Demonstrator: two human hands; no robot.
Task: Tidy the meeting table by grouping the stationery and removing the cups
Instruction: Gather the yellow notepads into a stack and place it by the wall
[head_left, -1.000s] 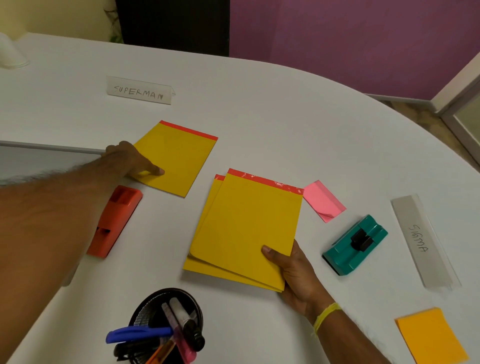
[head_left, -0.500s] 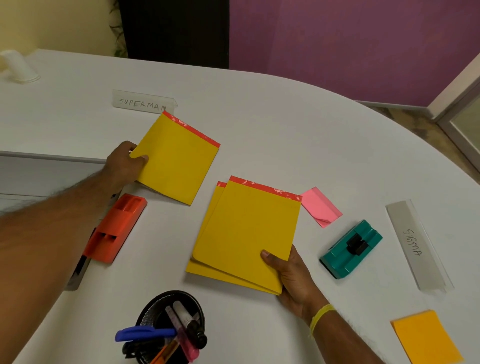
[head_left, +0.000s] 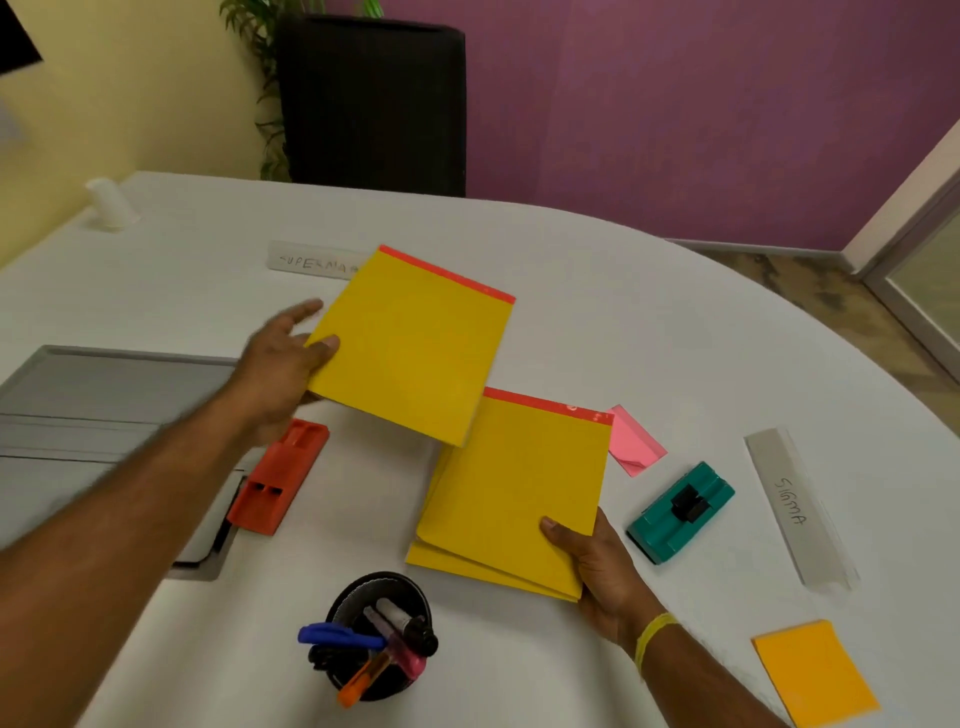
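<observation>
1. Your left hand (head_left: 280, 364) grips a yellow pad (head_left: 415, 343), lifted off the counter (head_left: 649, 312).
2. Your right hand (head_left: 597, 561) pinches the stacked pads (head_left: 514, 493) lying beside the pink note (head_left: 636, 441).
3. A white cup (head_left: 109, 202) sits far left.

Black chair (head_left: 371, 98) pushed up at far table edge, plant (head_left: 260, 78) just left behind it. Purple wall (head_left: 675, 114) on right, yellow wall (head_left: 130, 104) on left. Grey panel (head_left: 93, 405) set in tabletop on left. Bit of wood floor (head_left: 810, 275) far right.
</observation>
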